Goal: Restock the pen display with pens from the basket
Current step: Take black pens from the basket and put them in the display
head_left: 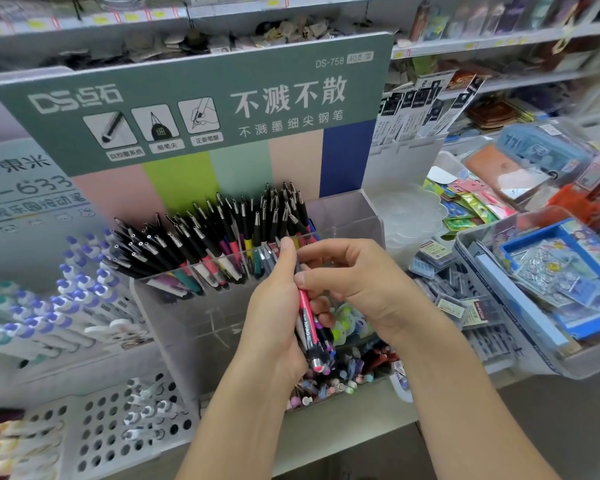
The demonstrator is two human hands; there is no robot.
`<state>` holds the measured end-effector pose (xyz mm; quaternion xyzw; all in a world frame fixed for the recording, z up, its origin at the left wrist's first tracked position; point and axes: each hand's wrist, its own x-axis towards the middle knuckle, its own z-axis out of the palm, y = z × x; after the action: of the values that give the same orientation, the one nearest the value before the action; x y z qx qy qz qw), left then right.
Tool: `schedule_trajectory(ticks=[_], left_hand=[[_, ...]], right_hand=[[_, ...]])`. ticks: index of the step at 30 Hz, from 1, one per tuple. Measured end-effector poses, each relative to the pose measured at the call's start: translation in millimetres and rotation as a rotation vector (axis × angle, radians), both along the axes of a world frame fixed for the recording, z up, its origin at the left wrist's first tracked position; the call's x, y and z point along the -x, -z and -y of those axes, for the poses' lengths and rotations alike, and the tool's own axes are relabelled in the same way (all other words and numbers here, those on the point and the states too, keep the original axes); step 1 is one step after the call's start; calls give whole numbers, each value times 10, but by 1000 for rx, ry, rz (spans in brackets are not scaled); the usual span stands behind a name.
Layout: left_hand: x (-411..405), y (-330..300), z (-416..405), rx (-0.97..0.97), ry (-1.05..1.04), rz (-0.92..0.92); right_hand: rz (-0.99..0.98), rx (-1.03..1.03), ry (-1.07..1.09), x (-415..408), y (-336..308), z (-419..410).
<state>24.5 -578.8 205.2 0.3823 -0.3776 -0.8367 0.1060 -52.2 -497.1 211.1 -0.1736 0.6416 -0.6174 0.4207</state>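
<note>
My left hand (274, 306) grips a bunch of pens (317, 344) upright in front of the clear pen display (194, 317). A pink pen (307, 317) marked AIHAO lies at the front of the bunch. My right hand (347, 271) pinches the black upper end of that pink pen between thumb and fingers. The display's upper compartments hold several black-tipped pens (222, 230) leaning left. A lower front tray holds more small pens (329, 382). No basket is in view.
A green display backboard (194, 98) rises behind the pens. White and blue pens (77, 289) fill a rack on the left, above a white holed rack (118, 434). Clear bins of stationery (534, 299) crowd the right. Shelves run along the back.
</note>
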Motion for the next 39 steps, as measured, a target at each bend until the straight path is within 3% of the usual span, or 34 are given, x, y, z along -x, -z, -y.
schedule_trajectory(ticks=[4,9,12,15,20,26,34,39], left_hand=[[28,1,6,-24,-35,-13],[-61,25,52,-117,-28,3],[-116,11,85,-194,-62,-5],[-165,-12,126,-209,-102,-30],[-202,-46,164,-248,-106,-69],[-240,-36,166,-278,-86,-89],[-215,-10,148,-294,-74,-88],[-186,37,138,-247,-73,-58]], right_hand=[[70,26,129,-48,54,83],[127,307,277,117,-64,78],[-271,418,536,341,-250,50],[-755,281,591,574,-302,116],[-966,39,405,689,-20,437],[-1014,-135,301,700,218,513],[-840,-101,295,753,261,500],[-802,-76,367,512,-27,242]])
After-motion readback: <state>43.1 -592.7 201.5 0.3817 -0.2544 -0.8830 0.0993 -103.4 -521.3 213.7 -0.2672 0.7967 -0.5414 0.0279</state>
